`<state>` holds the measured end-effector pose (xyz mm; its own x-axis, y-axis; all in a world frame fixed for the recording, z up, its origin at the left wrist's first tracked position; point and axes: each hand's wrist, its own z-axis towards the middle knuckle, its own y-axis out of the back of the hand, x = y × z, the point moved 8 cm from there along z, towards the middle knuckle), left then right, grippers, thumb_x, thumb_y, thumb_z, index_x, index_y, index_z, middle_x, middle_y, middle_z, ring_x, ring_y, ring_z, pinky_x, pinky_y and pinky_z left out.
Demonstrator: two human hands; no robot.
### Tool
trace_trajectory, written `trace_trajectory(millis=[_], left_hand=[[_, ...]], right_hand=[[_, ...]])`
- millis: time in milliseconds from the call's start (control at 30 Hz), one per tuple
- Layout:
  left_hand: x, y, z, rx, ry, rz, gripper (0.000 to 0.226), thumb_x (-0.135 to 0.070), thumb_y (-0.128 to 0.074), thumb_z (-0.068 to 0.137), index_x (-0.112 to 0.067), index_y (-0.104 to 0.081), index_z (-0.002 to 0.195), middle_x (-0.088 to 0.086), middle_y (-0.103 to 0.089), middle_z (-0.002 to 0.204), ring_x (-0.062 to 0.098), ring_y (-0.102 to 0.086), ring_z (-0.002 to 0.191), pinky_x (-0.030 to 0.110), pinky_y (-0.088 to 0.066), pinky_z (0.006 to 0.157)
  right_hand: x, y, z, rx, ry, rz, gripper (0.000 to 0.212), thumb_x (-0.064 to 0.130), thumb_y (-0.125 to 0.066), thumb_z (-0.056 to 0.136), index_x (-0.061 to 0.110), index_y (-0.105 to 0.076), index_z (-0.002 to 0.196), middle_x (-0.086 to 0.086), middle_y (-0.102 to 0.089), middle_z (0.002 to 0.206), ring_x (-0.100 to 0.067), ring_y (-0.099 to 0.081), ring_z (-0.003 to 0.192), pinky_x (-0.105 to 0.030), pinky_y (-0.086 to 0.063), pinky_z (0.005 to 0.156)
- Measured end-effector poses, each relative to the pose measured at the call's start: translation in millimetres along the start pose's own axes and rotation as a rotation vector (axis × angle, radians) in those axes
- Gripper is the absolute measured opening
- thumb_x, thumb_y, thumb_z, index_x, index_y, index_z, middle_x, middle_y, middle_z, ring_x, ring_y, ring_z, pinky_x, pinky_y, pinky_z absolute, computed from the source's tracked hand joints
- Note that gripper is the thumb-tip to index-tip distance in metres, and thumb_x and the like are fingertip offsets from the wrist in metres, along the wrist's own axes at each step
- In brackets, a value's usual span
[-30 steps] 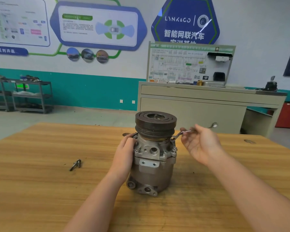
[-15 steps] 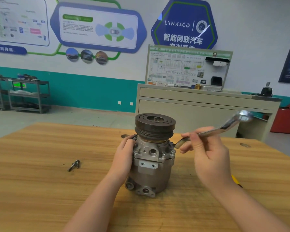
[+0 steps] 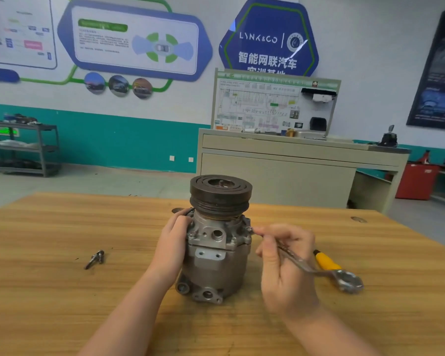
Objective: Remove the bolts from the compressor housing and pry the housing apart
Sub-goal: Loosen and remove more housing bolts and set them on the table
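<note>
Compressor (image 3: 216, 258) stood upright, pulley (image 3: 220, 196) on top, gripped by left hand (image 3: 174, 242); wrench (image 3: 316, 268) pinched in right hand (image 3: 284, 263) at 3 o'clock; loose bolts (image 3: 95, 258) at 9 o'clock.

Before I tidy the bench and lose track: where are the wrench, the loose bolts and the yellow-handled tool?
wrench (image 3: 297, 263): head view, on its shank below the right hand's fingers.
loose bolts (image 3: 95, 258): head view, on the bolts' shanks.
yellow-handled tool (image 3: 326, 262): head view, on the yellow handle.
</note>
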<state>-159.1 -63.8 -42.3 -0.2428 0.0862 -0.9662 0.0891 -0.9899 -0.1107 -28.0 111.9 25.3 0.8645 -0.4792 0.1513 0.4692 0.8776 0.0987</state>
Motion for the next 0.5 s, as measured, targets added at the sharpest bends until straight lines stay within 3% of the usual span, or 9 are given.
trace_trajectory(millis=[67,167,233,367,500], left_hand=[[0.5,-0.1,-0.7,-0.012,0.012,-0.003,0.027,-0.025,-0.040,0.099,-0.033,-0.065,0.105,-0.006,-0.070,0.101,0.006,-0.062,0.094,0.025,-0.043,0.069],[0.6,-1.3,-1.8,-0.008,0.027,0.001,0.027,-0.025,-0.040,0.099,-0.035,-0.064,0.103,-0.003,-0.070,0.105,0.011,-0.062,0.101,0.029,-0.044,0.072],[2.4,-1.8,-1.1,-0.007,0.039,-0.001,0.027,-0.026,-0.040,0.099,-0.037,-0.064,0.105,-0.001,-0.070,0.109,0.015,-0.061,0.105,0.032,-0.045,0.077],[7.7,-0.2,2.9,-0.012,0.063,-0.021,0.027,-0.041,-0.046,0.084,-0.041,-0.066,0.101,-0.004,-0.072,0.106,0.016,-0.064,0.106,0.034,-0.047,0.079],[11.3,-1.3,6.4,0.035,0.071,-0.025,0.038,-0.047,-0.046,0.073,-0.042,-0.071,0.101,-0.005,-0.074,0.106,0.018,-0.065,0.109,0.043,-0.049,0.093]], right_hand=[[-24.5,12.2,-3.4,-0.228,-0.296,0.240,0.015,0.019,-0.038,0.098,0.034,-0.040,0.100,-0.001,-0.065,0.079,-0.013,-0.055,0.055,-0.020,-0.046,0.056],[-68.7,16.9,-10.1,-0.514,-0.689,0.498,0.014,0.006,-0.037,0.087,0.020,-0.037,0.090,-0.008,-0.063,0.062,-0.018,-0.043,0.038,-0.021,-0.036,0.042],[-99.7,11.1,-9.5,-0.595,-0.914,0.659,0.016,-0.002,-0.032,0.085,0.013,-0.037,0.086,-0.012,-0.055,0.052,-0.016,-0.033,0.030,-0.017,-0.027,0.037],[-138.7,-20.5,-8.9,-0.437,-1.296,0.876,0.021,-0.001,-0.028,0.092,0.011,-0.037,0.078,-0.006,-0.047,0.048,-0.012,-0.030,0.028,-0.014,-0.023,0.031],[-144.7,-34.4,-16.3,-0.347,-1.351,1.042,0.019,0.009,-0.035,0.100,0.011,-0.042,0.083,-0.008,-0.055,0.054,-0.013,-0.042,0.037,-0.019,-0.034,0.034]])
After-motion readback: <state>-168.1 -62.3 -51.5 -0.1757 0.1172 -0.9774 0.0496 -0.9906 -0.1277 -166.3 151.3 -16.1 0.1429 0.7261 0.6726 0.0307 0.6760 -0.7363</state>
